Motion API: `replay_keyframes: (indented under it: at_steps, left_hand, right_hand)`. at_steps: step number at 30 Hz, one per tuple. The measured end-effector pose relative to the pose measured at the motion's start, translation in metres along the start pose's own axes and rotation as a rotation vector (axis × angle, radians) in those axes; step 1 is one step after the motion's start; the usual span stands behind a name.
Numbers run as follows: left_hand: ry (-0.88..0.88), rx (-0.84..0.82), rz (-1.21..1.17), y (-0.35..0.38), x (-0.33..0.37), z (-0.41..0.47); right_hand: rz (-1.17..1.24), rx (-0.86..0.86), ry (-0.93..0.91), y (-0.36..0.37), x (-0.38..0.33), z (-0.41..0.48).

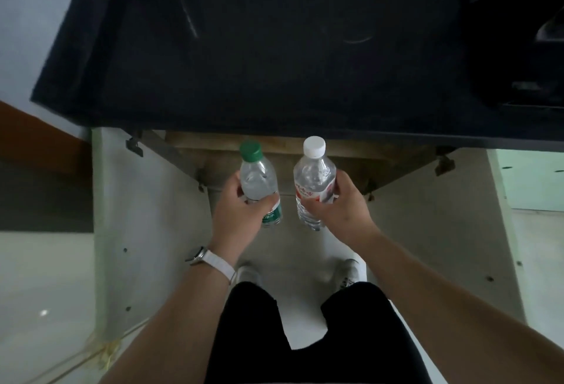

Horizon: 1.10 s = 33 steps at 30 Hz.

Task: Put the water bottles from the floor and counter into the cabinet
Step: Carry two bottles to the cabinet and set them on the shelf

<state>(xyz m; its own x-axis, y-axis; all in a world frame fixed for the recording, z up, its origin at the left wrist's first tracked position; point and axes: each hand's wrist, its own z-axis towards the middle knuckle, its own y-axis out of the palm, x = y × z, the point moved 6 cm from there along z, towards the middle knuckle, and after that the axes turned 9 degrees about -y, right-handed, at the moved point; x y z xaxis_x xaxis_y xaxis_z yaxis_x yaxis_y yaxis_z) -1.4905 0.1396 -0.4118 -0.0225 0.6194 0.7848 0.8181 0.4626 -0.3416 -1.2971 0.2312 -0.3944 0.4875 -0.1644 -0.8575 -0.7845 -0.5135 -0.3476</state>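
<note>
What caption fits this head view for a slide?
Left hand grips a green-capped bottle, right hand a white-capped bottle, before the open cabinet under the counter.

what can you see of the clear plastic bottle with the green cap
The clear plastic bottle with the green cap is slim, with its screw cap on and a green and white label round its lower body. It seems to hold clear water. It is held roughly upright, off the floor, in front of the open cabinet under the dark counter. The left hand grips it round the middle, partly covering the label. Nothing else touches it.
</note>
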Motion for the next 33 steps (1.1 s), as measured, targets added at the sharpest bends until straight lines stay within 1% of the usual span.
replay_keyframes:
  at_steps: [5, 11, 15, 20, 24, 29, 33]
  left_hand:
    - [0.023, 0.045, -0.024, 0.03, -0.044, 0.054]
    - [0.11, 0.106, -0.059, 0.063, -0.096, 0.121]
    - [0.17, 0.143, -0.094, 0.078, -0.12, 0.157]
    - [0.266, 0.191, -0.138, 0.081, -0.124, 0.19]
    - [0.36, 0.212, -0.183, 0.071, -0.112, 0.206]
    - [0.454, 0.307, -0.217, 0.05, -0.081, 0.209]
    - [0.48, 0.366, -0.27, 0.028, -0.057, 0.217]
  right_hand:
    - [0.046, 0.018, -0.033, 0.015, 0.065, 0.046]
    - [0.13, 0.025, -0.14, 0.038, 0.138, 0.109]
    - [0.192, 0.028, -0.217, 0.052, 0.163, 0.148]
    - [0.235, 0.007, -0.379, 0.059, 0.157, 0.186]
    - [0.261, -0.023, -0.496, 0.061, 0.139, 0.209]
    - [0.28, -0.015, -0.592, 0.064, 0.115, 0.231]
    - [0.241, 0.002, -0.632, 0.069, 0.093, 0.245]
